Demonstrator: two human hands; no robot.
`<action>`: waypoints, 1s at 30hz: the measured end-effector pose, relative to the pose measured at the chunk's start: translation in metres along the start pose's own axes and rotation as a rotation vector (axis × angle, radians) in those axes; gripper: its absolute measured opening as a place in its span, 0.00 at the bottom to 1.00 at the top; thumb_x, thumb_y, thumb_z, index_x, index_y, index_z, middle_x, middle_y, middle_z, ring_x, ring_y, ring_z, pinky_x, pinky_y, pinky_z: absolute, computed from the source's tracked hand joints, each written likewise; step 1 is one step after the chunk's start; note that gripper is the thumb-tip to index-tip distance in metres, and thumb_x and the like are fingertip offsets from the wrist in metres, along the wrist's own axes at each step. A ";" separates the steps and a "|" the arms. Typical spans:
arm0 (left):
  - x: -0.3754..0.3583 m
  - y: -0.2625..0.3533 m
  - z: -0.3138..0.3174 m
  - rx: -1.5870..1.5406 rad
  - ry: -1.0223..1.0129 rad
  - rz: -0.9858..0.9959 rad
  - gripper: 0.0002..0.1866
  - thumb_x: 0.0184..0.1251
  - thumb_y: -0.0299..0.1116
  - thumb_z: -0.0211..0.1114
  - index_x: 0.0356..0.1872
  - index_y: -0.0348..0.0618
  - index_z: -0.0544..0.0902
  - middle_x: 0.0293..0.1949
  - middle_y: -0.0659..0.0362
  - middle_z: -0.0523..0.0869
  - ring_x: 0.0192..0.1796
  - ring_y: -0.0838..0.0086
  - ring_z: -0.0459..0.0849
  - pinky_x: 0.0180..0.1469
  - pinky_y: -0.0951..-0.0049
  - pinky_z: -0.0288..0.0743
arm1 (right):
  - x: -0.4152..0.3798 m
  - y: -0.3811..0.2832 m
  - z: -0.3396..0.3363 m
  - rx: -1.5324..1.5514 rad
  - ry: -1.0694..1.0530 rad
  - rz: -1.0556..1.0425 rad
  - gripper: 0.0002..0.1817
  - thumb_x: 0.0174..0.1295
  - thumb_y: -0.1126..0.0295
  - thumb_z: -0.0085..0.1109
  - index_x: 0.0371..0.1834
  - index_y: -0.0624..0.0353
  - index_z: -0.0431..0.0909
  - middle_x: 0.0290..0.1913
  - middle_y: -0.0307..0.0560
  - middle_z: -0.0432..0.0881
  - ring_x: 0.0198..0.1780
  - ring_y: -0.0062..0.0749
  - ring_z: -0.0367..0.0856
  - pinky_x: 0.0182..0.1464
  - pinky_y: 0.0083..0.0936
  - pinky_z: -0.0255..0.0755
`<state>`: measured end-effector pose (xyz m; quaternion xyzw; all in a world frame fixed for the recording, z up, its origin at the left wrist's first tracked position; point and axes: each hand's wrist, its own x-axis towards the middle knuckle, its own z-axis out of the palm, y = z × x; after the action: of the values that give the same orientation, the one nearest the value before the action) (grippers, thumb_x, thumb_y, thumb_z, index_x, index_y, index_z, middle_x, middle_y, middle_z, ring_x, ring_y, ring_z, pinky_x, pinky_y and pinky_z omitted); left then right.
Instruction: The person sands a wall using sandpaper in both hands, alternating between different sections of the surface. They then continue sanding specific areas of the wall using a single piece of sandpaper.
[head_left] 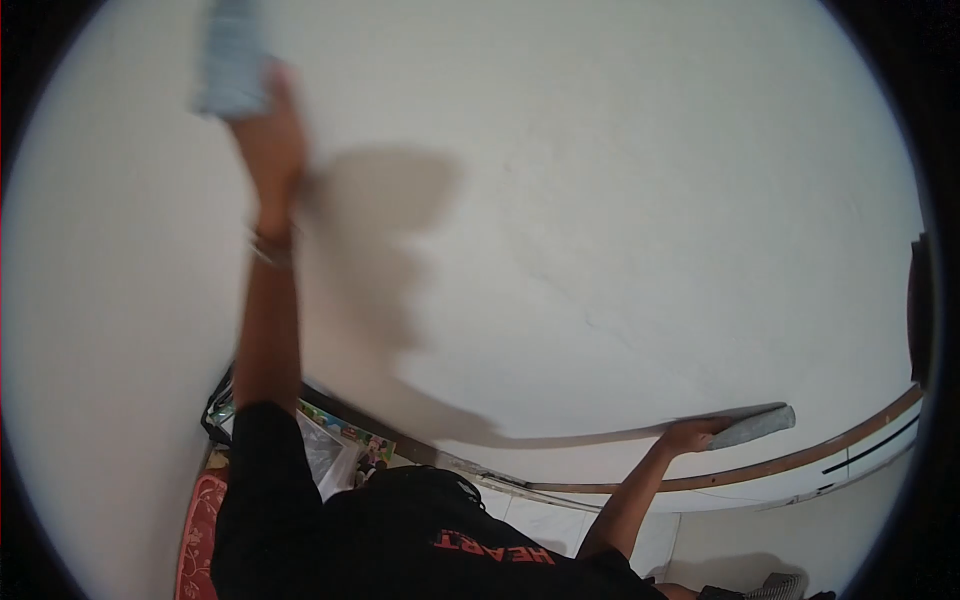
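Note:
My left hand [272, 135] is raised high at the upper left, close over the pale wall [600, 220], its fingers closed on a grey-blue oblong piece [236, 65]. Motion blurs both, and the frame's top edge cuts off part of the piece. Low on the right, my right hand [688, 436] grips one end of a grey roll-shaped piece [752, 427], which points to the right, close to the wall's lower part. I cannot tell what material either piece is made of. A band circles my left wrist.
A brown strip [800, 460] runs along the wall's foot. At lower left are a red patterned cloth [203, 520], a clear plastic bag [325, 450] and a colourful printed picture [350, 430]. White tiles [540, 520] show below. A dark object [918, 310] stands at the right edge.

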<state>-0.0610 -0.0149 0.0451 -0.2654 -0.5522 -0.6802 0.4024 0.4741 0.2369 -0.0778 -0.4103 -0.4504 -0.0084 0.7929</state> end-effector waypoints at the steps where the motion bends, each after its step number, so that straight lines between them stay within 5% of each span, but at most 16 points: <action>1: -0.043 0.018 0.010 -0.182 -0.011 0.022 0.30 0.67 0.49 0.51 0.59 0.32 0.64 0.59 0.49 0.69 0.59 0.61 0.66 0.64 0.64 0.54 | -0.004 -0.013 0.001 -0.055 -0.034 -0.050 0.29 0.70 0.58 0.39 0.62 0.77 0.56 0.63 0.63 0.63 0.60 0.41 0.67 0.61 0.27 0.61; 2: -0.086 0.037 0.020 -0.370 -0.026 0.041 0.31 0.65 0.48 0.54 0.61 0.34 0.63 0.61 0.49 0.67 0.63 0.61 0.64 0.66 0.63 0.52 | -0.007 -0.035 -0.002 -0.136 -0.095 0.090 0.31 0.70 0.58 0.39 0.64 0.77 0.53 0.64 0.64 0.60 0.62 0.42 0.64 0.63 0.28 0.59; 3: -0.130 0.055 0.030 -0.553 -0.044 0.058 0.33 0.63 0.47 0.57 0.62 0.36 0.62 0.64 0.50 0.65 0.66 0.61 0.61 0.68 0.61 0.49 | -0.005 -0.053 -0.003 -0.216 -0.071 -0.138 0.31 0.70 0.57 0.39 0.64 0.77 0.51 0.65 0.65 0.58 0.63 0.42 0.62 0.64 0.29 0.57; 4: -0.126 0.066 0.016 -0.284 -0.165 0.258 0.29 0.62 0.43 0.56 0.61 0.38 0.65 0.63 0.50 0.66 0.66 0.60 0.61 0.68 0.61 0.49 | -0.004 -0.062 -0.005 -0.288 -0.045 -0.373 0.32 0.71 0.57 0.38 0.65 0.77 0.50 0.66 0.65 0.57 0.64 0.42 0.61 0.65 0.29 0.56; 6: -0.112 0.075 -0.017 0.272 -0.413 0.634 0.23 0.61 0.36 0.54 0.58 0.41 0.71 0.62 0.51 0.67 0.67 0.57 0.60 0.68 0.59 0.48 | 0.007 -0.036 -0.021 -0.142 -0.122 -0.340 0.31 0.71 0.57 0.37 0.65 0.76 0.49 0.66 0.65 0.55 0.64 0.42 0.60 0.65 0.30 0.56; 7: -0.077 0.055 -0.004 -0.071 -0.141 0.381 0.20 0.65 0.35 0.52 0.57 0.39 0.72 0.60 0.49 0.69 0.64 0.56 0.64 0.66 0.59 0.53 | 0.020 -0.022 -0.026 0.006 -0.193 -0.306 0.31 0.71 0.58 0.36 0.66 0.75 0.48 0.66 0.65 0.54 0.65 0.42 0.58 0.65 0.30 0.55; 9: 0.009 0.024 -0.011 -0.027 -0.007 0.260 0.20 0.71 0.38 0.48 0.52 0.29 0.69 0.50 0.47 0.76 0.51 0.56 0.72 0.58 0.62 0.61 | 0.057 -0.025 -0.027 -0.023 -0.134 -0.250 0.31 0.71 0.56 0.36 0.64 0.78 0.51 0.65 0.66 0.58 0.63 0.42 0.62 0.64 0.29 0.57; 10: 0.036 0.015 -0.012 0.000 0.003 -0.109 0.31 0.72 0.52 0.41 0.57 0.28 0.66 0.56 0.45 0.73 0.56 0.62 0.71 0.59 0.67 0.61 | 0.070 -0.027 -0.029 -0.058 -0.130 -0.241 0.32 0.71 0.56 0.36 0.63 0.79 0.52 0.64 0.66 0.59 0.62 0.43 0.63 0.63 0.28 0.58; 13: 0.051 0.032 -0.002 0.062 0.007 -0.140 0.31 0.72 0.53 0.40 0.50 0.28 0.72 0.50 0.45 0.77 0.51 0.63 0.74 0.55 0.67 0.65 | 0.099 -0.009 -0.024 0.000 -0.092 -0.194 0.33 0.71 0.55 0.37 0.62 0.80 0.55 0.64 0.66 0.60 0.60 0.43 0.66 0.61 0.26 0.61; 17: -0.131 0.090 0.025 -0.063 -0.042 -0.044 0.22 0.69 0.39 0.49 0.53 0.27 0.67 0.53 0.46 0.70 0.55 0.56 0.65 0.60 0.59 0.54 | 0.101 -0.009 -0.023 0.031 -0.098 -0.070 0.30 0.71 0.59 0.38 0.63 0.79 0.52 0.64 0.64 0.59 0.61 0.42 0.65 0.61 0.27 0.61; 20: -0.377 0.117 0.033 0.244 -0.505 0.124 0.29 0.61 0.35 0.54 0.63 0.32 0.61 0.68 0.43 0.52 0.71 0.46 0.43 0.68 0.44 0.34 | 0.103 0.005 -0.026 0.072 -0.125 -0.012 0.28 0.71 0.61 0.39 0.62 0.78 0.54 0.64 0.64 0.61 0.60 0.41 0.66 0.61 0.27 0.61; 21: -0.397 0.134 0.015 0.232 -0.576 0.266 0.31 0.61 0.36 0.55 0.64 0.35 0.59 0.69 0.43 0.52 0.71 0.44 0.43 0.68 0.42 0.33 | 0.102 0.005 -0.025 0.010 -0.095 -0.122 0.29 0.71 0.60 0.39 0.60 0.80 0.57 0.62 0.64 0.64 0.57 0.39 0.68 0.60 0.25 0.63; 23: -0.393 0.148 0.015 0.302 -0.537 0.405 0.32 0.62 0.39 0.55 0.67 0.44 0.58 0.69 0.44 0.50 0.71 0.45 0.42 0.68 0.41 0.33 | 0.099 0.000 -0.030 -0.041 -0.118 -0.048 0.27 0.71 0.62 0.41 0.60 0.80 0.58 0.61 0.64 0.64 0.57 0.39 0.68 0.60 0.26 0.62; 26: -0.281 0.126 0.037 0.191 -0.317 0.069 0.28 0.67 0.40 0.51 0.64 0.37 0.61 0.70 0.44 0.49 0.72 0.53 0.44 0.70 0.53 0.32 | 0.106 0.012 -0.034 0.073 -0.179 -0.129 0.25 0.70 0.70 0.40 0.65 0.76 0.51 0.67 0.65 0.55 0.63 0.47 0.62 0.64 0.33 0.57; 27: -0.217 0.150 0.051 0.126 0.014 0.135 0.29 0.70 0.42 0.48 0.62 0.28 0.60 0.67 0.43 0.57 0.69 0.53 0.55 0.69 0.57 0.43 | 0.103 -0.015 -0.030 -0.044 -0.165 -0.310 0.27 0.69 0.72 0.39 0.67 0.74 0.45 0.69 0.64 0.49 0.68 0.51 0.53 0.68 0.35 0.49; 30: -0.139 0.164 0.048 -0.127 0.110 -0.277 0.26 0.72 0.44 0.45 0.55 0.25 0.67 0.56 0.44 0.71 0.57 0.57 0.70 0.60 0.63 0.59 | 0.106 -0.012 -0.032 -0.182 -0.182 -0.476 0.29 0.68 0.72 0.37 0.69 0.69 0.42 0.71 0.62 0.44 0.72 0.53 0.44 0.70 0.40 0.43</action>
<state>0.1474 0.0558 0.0337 -0.1740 -0.5166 -0.7763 0.3167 0.5553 0.2452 -0.0014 -0.3614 -0.6010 -0.1984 0.6847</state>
